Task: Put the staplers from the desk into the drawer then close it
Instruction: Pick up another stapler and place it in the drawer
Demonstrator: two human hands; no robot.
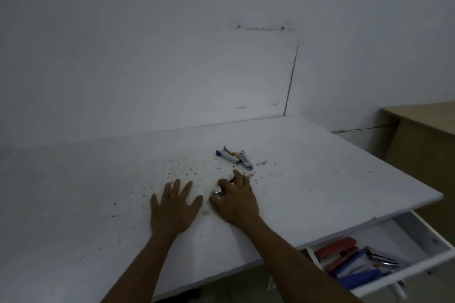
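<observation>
On the white desk, my right hand is curled over a small metal stapler, fingers closed around it while it rests on the surface. My left hand lies flat beside it, fingers spread, holding nothing. Farther back sit two small staplers side by side: one with a purple end and one with orange parts. At the lower right the white drawer stands pulled out, with red staplers and blue staplers lying inside.
Brownish specks and stains dot the desk's middle. A white wall rises behind the desk. A beige wooden cabinet stands to the right, past the desk's edge. The drawer's front sticks out below the desk's right corner.
</observation>
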